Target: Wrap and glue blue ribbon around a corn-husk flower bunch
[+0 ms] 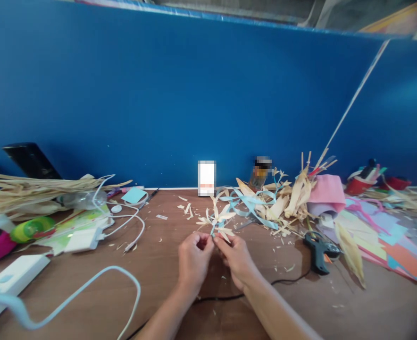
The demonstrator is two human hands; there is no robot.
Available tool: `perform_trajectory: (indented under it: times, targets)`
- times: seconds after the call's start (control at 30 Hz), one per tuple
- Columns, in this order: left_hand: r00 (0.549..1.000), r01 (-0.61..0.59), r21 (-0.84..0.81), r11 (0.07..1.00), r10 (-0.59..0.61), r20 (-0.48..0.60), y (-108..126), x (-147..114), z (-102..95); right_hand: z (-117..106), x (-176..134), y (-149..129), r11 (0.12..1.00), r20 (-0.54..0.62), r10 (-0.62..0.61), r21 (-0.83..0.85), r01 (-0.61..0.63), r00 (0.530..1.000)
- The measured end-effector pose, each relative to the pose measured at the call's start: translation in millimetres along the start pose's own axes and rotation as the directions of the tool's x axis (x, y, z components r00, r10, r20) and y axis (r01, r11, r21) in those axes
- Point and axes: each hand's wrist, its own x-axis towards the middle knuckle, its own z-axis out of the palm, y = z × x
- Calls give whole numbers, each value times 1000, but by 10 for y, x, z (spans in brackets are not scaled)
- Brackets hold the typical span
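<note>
Between my two hands stands a flower of pale dried husk [220,217], its narrow petals spread above my fingertips. A bit of light blue shows at its stem, just over the fingers. My left hand [195,257] pinches the stem from the left with thumb and forefinger. From the right, my right hand [236,259] presses thumb and fingers on the same stem, close to the petals. The fingers hide the lower stem. Light blue ribbon [251,204] lies loosely looped behind the flower.
A glue gun [318,252] lies to the right, its black cord [222,298] passing under my wrists. Dried husks [295,198] and colored paper [378,236] pile up beyond it. At the left are a white charger [83,240], a power strip [13,278] and cables.
</note>
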Motion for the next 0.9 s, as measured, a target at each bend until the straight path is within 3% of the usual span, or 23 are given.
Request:
perform_trajectory:
  times: [0.2, 0.33, 0.47, 0.6, 0.7, 0.77, 0.83, 0.9]
  targets:
    - [951, -288, 345, 893, 309, -8, -64, -34, 15, 21, -21, 1, 998, -34, -34, 60, 36, 999]
    - [912, -384, 463, 799, 405, 58, -74, -64, 35, 41, -38, -9, 988, -59, 3, 154, 6, 998]
    - [907, -404, 431, 807, 414, 77, -69, -82, 69, 53, -42, -45, 964, -74, 37, 266, -16, 997]
    - [913, -407, 253, 878, 402, 72, -27, -76, 73, 24, -9, -71, 962, -57, -12, 272, 27, 998]
    - [953, -298, 40, 954, 294, 73, 24, -62, 60, -12, 20, -85, 972, -55, -53, 228, 64, 997]
    - [986, -113, -142, 983, 128, 104, 45, -44, 54, -29, 30, -96, 977, -44, -55, 202, 63, 998]
    - [986, 100, -326, 940, -48, 163, 48, -20, 52, -39, 32, -104, 979, -7, -51, 197, 51, 999]
    - [956, 272, -467, 842, -180, 232, 41, 5, 49, -46, 32, -105, 982, 46, -52, 185, 42, 998]
